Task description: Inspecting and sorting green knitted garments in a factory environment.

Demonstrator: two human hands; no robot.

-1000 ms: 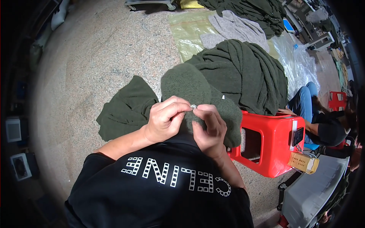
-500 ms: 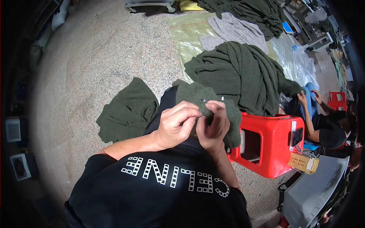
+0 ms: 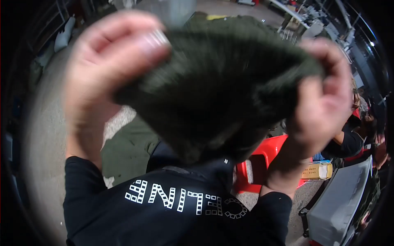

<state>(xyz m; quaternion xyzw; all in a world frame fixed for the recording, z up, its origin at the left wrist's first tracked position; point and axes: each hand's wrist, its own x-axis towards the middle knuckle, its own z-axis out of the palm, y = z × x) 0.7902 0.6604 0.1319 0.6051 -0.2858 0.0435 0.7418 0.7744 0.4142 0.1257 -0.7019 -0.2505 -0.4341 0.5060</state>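
Observation:
A dark green knit garment [image 3: 213,94] is held up close in front of me, stretched between both hands and hanging down over my lap. Motion blurs it, so its exact kind cannot be made out. My left hand [image 3: 102,69] is closed on its left edge, thumb across the front. At the opposite edge my right hand [image 3: 322,98] grips the cloth with curled fingers. The raised fabric hides most of the floor ahead.
Another dark green cloth [image 3: 127,151] lies on the floor at my left. To the right are a red plastic stool [image 3: 273,149], a small cardboard box [image 3: 318,171] and a grey bin [image 3: 340,205]. A person in a black sleeve [image 3: 351,141] sits beyond the stool.
Both hands were close together, pinching at the green knit in my lap. They have risen and spread wide apart, lifting the garment up between them.

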